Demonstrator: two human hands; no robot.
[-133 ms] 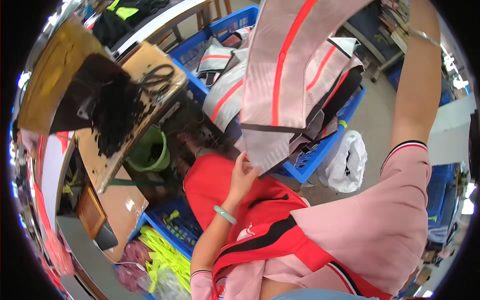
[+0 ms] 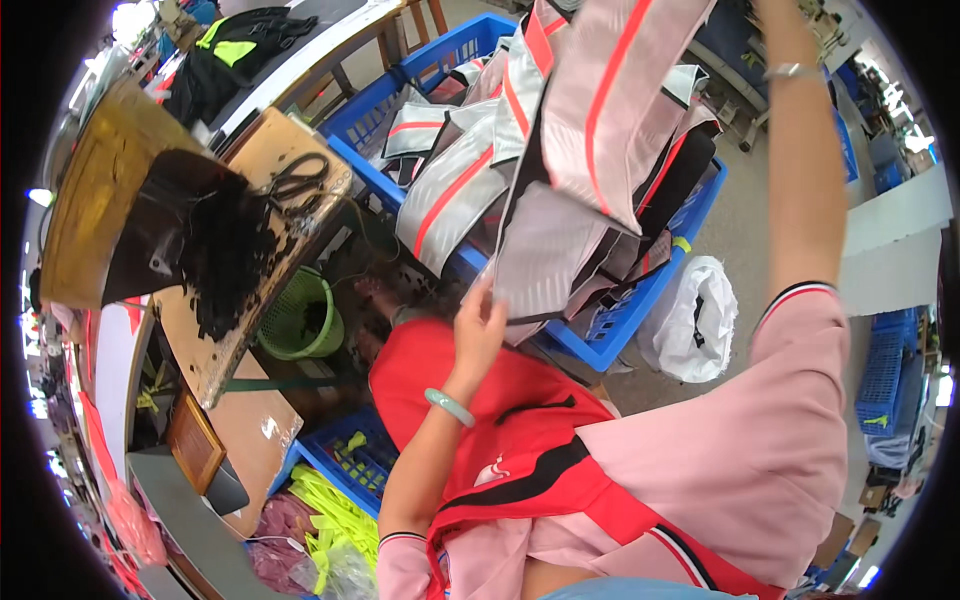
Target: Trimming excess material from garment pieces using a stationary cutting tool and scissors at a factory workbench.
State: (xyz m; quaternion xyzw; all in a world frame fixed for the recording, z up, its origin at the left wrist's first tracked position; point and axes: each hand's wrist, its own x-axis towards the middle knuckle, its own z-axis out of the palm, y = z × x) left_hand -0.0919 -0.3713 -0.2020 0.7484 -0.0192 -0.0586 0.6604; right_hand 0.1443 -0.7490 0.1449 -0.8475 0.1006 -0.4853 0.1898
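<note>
grey orange-striped vest (image 2: 610,110), hanging, held aloft

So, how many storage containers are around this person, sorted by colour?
Blue plastic crates: 2, the big blue crate of grey and orange garments and a small blue crate by the knee.
Green baskets: 1, the green basket under the bench.
White plastic bags: 1, the white bag on the floor.
Total: 4
</note>
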